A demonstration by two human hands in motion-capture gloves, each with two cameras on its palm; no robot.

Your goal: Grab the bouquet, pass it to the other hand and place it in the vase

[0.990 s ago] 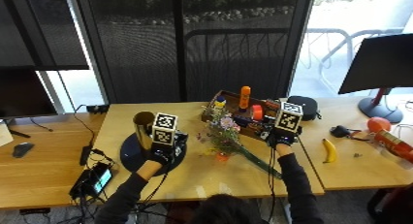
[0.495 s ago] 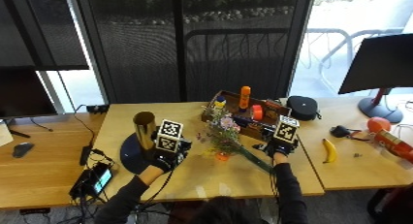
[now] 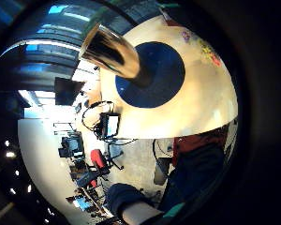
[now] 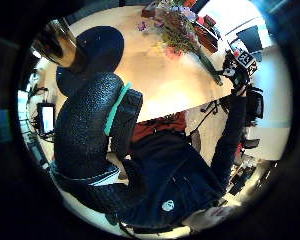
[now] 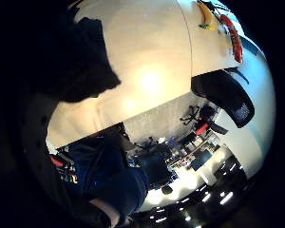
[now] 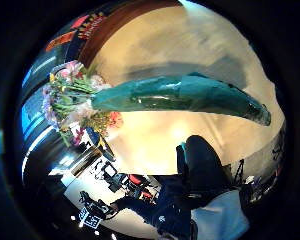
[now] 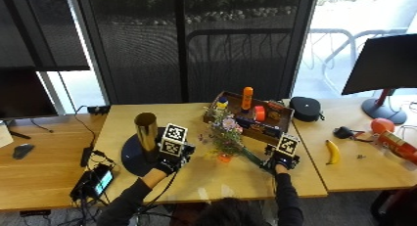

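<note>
Fig.: L→R. Gold vase (image 7: pixel 146 130) upright on dark round mat (image 7: pixel 132 155), counter (image 7: pixel 202 179) left part. Left hand (image 7: pixel 171 160) just beside mat, holds nothing; finger pose cannot be told. Bouquet (image 7: pixel 225 138) lies mid-counter, blooms toward tray (image 7: pixel 251 119). Right hand (image 7: pixel 278 162) at green-wrapped stem end (image 6: pixel 190 97); whether it is grasping the wrap can't be told. Step: pick-up — grip wrap low, lift level. Vs. 0.5 s ago: both hands nearer person; bouquet unmoved.

Bare table (image 7: pixel 196 174) lies between bouquet (image 7: pixel 226 140) and vase (image 7: pixel 146 131).
</note>
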